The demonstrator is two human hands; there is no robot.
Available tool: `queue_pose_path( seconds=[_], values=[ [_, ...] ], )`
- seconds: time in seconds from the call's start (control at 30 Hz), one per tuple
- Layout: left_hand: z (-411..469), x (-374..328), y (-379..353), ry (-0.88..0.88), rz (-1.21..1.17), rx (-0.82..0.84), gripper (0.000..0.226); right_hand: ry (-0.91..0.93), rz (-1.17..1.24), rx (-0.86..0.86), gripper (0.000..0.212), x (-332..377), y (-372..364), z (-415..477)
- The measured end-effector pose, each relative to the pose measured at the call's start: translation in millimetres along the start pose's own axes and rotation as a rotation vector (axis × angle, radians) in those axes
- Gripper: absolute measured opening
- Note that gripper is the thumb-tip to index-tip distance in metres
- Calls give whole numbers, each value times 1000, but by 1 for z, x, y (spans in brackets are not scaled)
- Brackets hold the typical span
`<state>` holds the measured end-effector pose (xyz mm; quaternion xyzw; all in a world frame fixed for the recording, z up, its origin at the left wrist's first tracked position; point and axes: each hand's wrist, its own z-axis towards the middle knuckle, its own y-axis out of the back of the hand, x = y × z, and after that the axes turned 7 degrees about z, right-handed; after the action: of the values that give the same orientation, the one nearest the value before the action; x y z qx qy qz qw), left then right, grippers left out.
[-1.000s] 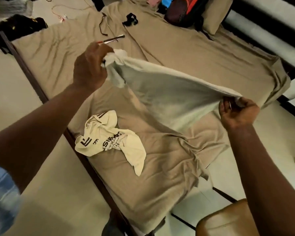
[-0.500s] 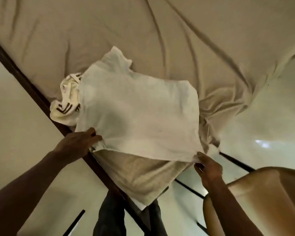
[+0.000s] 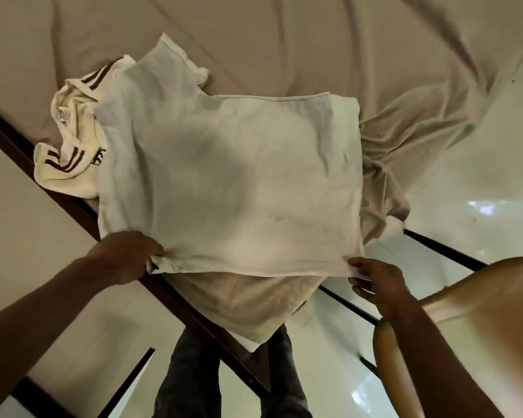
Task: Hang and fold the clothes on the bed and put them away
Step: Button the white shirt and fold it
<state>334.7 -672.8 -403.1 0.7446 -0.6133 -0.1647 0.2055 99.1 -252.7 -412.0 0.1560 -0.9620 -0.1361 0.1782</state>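
2 corners of squarish white tee pinched: L grip, R grip.

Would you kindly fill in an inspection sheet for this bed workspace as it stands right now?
Surface: tan bed sheet, wrinkled and bunched at its right edge.
Job's things: white T-shirt spread flat near the bed's corner, overlapping a crumpled cream striped garment on its left.
Clutter: nothing seen.
Grippers: left hand grips the shirt's near left corner; right hand pinches its near right corner.
Cables: nothing seen.
Surroundings: dark bed frame, glossy floor, tan chair at lower right, the person's dark trousers below.
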Motion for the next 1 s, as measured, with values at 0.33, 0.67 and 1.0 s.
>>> queue_pose_path(
  seconds=[0.33,0.67,1.0],
  values=[
    [62,82,98,191,-205,-210,40,-19,220,142,59,115,-26,26],
    [79,59,79,485,-285,-651,23,171,408,20,63,112,-70,68],
    [46,11,7,1020,-927,-1100,65,1107,-345,-123,52,31,-147,35]
  ],
)
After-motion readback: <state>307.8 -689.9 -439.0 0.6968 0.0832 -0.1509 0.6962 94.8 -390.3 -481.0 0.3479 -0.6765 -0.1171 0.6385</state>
